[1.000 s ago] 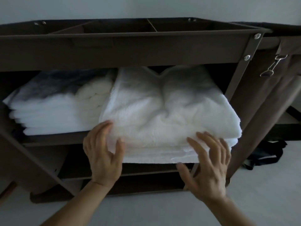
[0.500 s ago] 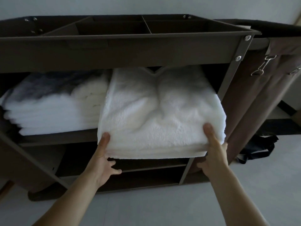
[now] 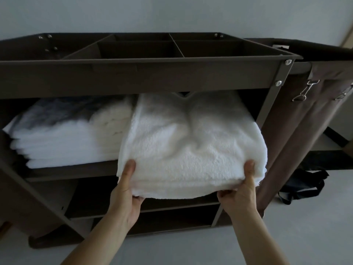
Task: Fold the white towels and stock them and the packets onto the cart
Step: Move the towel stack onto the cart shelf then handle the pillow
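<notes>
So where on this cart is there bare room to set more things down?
The divided top tray looks bare, every compartment in view. The lower shelves under the towels also look bare, though dark. The towel shelf is crowded: the left stack and the right stack, held by the left hand and right hand, fill nearly its whole width.

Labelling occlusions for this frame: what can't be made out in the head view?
All head view.
- Fingers of left hand and right hand: mostly under the folded towels; only thumbs show.
- Rear of those towels: behind the top tray.
- Tray compartment floors: behind its front wall; packets unconfirmable.
- Left towel stack: blurred, count unreadable.
- Lower shelves: too dark.
</notes>
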